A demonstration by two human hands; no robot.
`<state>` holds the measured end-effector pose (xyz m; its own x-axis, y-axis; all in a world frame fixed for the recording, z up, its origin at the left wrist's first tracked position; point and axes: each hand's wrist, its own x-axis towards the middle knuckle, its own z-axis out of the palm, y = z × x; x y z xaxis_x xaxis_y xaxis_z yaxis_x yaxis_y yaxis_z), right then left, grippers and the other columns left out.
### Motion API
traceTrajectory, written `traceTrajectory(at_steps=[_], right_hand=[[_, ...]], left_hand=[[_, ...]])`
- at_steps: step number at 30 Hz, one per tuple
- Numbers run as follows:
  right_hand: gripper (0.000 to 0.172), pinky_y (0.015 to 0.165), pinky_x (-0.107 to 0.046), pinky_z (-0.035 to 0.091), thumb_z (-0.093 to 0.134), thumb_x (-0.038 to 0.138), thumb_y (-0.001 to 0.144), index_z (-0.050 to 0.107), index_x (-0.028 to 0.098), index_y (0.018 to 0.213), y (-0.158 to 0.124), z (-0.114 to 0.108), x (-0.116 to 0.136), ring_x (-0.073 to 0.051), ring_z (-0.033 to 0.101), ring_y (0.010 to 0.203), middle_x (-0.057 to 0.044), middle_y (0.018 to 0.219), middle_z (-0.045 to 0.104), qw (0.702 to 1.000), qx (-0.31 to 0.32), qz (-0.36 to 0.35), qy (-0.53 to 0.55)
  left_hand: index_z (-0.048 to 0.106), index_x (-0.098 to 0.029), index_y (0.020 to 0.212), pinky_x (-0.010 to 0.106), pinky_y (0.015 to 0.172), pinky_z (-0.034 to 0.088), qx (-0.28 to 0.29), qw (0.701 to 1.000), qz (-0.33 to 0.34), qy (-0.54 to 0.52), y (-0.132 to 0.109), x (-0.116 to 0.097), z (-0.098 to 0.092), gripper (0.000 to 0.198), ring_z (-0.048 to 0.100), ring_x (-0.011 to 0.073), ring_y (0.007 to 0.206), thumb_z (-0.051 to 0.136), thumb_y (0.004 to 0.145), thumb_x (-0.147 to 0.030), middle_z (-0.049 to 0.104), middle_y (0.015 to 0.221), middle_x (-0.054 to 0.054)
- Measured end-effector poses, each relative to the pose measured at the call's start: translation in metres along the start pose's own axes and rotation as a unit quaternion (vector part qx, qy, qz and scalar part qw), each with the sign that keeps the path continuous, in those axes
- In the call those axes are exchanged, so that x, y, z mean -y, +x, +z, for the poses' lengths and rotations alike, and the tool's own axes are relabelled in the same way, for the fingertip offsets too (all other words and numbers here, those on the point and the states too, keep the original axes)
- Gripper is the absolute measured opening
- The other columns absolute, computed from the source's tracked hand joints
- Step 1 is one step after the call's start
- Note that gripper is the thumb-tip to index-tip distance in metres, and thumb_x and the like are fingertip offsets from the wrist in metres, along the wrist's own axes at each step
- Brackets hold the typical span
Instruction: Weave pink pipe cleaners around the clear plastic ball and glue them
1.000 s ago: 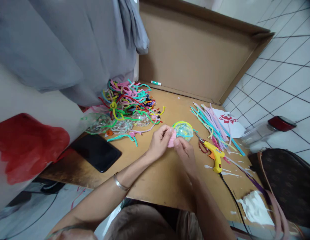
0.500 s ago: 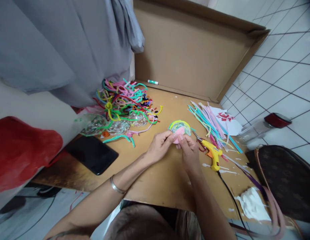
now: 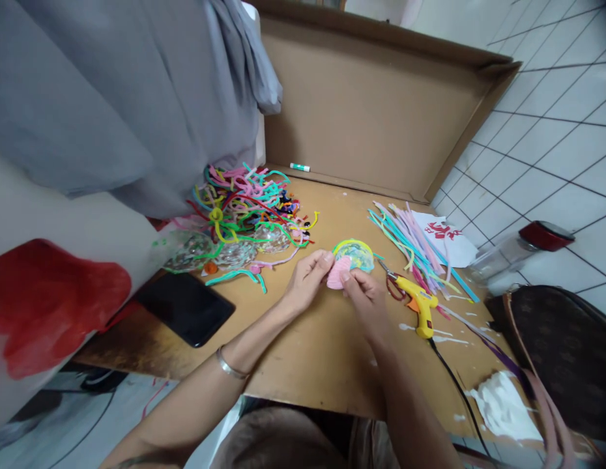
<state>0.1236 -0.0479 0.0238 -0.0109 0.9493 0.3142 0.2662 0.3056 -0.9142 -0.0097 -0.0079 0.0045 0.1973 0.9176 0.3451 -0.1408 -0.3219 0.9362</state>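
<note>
A ridged pink fan-shaped piece (image 3: 338,273), seemingly made of fuzzy pipe cleaner, is between my two hands. My left hand (image 3: 307,280) pinches its left edge with thumb and fingers. On the other side, the thumb and curled fingers of my right hand (image 3: 367,301) grip its right edge. Just beyond the fingers lies a round disc (image 3: 362,255) with a yellow upper rim and a mottled, multicoloured middle, partly covered by the pink piece and my right hand. A yellow glue gun (image 3: 416,298) rests right of my right hand, beside red-handled scissors (image 3: 393,289).
Tangled pipe cleaners (image 3: 249,189) and clear bags of beads (image 3: 234,253) lie at left, near a black tablet (image 3: 188,307). Straight pipe cleaners (image 3: 410,238), a clear bottle (image 3: 508,251), a brown bag (image 3: 557,352) and crumpled tissue (image 3: 503,404) are at right. A cardboard panel (image 3: 352,104) stands behind.
My hands have moved slightly apart, and the pink piece has shifted left and turned, so more of it and of the disc shows. The view has shifted a little.
</note>
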Motion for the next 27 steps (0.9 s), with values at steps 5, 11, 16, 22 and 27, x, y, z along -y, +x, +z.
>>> traceTrajectory(at_steps=[5,11,16,22,27], right_hand=[[0.038,0.054,-0.027,0.028,0.051,0.043,0.088,0.044,0.021,0.058,0.000,0.001,-0.001,-0.012,0.035,0.056,0.003,0.057,0.039,0.999,0.040,-0.013,-0.013],[0.041,0.060,-0.029,0.033,0.041,0.049,0.095,0.051,0.021,0.066,-0.001,-0.003,-0.007,-0.016,0.044,0.066,0.000,0.067,0.048,0.999,0.021,-0.024,-0.011],[0.029,0.058,-0.027,0.031,0.055,0.042,0.089,0.059,0.020,0.071,-0.002,0.000,-0.003,-0.014,0.041,0.061,0.003,0.063,0.048,0.999,0.033,-0.016,-0.016],[0.027,0.057,-0.026,0.032,0.061,0.042,0.083,0.059,0.020,0.067,-0.004,0.008,-0.003,-0.013,0.039,0.058,0.003,0.060,0.047,0.997,0.032,0.018,0.062],[0.026,0.063,-0.027,0.038,0.062,0.041,0.083,0.060,0.021,0.067,-0.006,0.011,-0.007,-0.014,0.047,0.064,0.001,0.064,0.054,0.993,0.042,0.016,0.107]], left_hand=[[0.055,-0.016,0.070,0.022,0.054,0.034,-0.014,1.000,0.001,-0.002,0.001,-0.006,0.000,0.043,0.038,0.0090,0.056,0.059,0.083,-0.056,0.046,0.061,-0.004],[0.056,-0.016,0.068,0.023,0.055,0.035,-0.083,0.996,0.018,0.019,0.002,-0.009,0.000,0.041,0.041,0.0103,0.058,0.057,0.084,-0.054,0.048,0.061,-0.002],[0.054,-0.016,0.067,0.024,0.056,0.033,-0.079,0.996,0.028,0.021,0.001,-0.009,0.001,0.040,0.039,0.0100,0.058,0.056,0.086,-0.051,0.045,0.061,-0.003],[0.045,-0.018,0.063,0.025,0.055,0.030,-0.094,0.994,0.035,0.049,-0.005,-0.006,0.005,0.045,0.036,0.0104,0.057,0.049,0.090,-0.054,0.039,0.058,-0.004],[0.042,-0.019,0.063,0.025,0.053,0.031,-0.084,0.996,0.035,0.020,-0.006,-0.005,0.007,0.048,0.034,0.0100,0.054,0.046,0.090,-0.059,0.038,0.057,-0.005]])
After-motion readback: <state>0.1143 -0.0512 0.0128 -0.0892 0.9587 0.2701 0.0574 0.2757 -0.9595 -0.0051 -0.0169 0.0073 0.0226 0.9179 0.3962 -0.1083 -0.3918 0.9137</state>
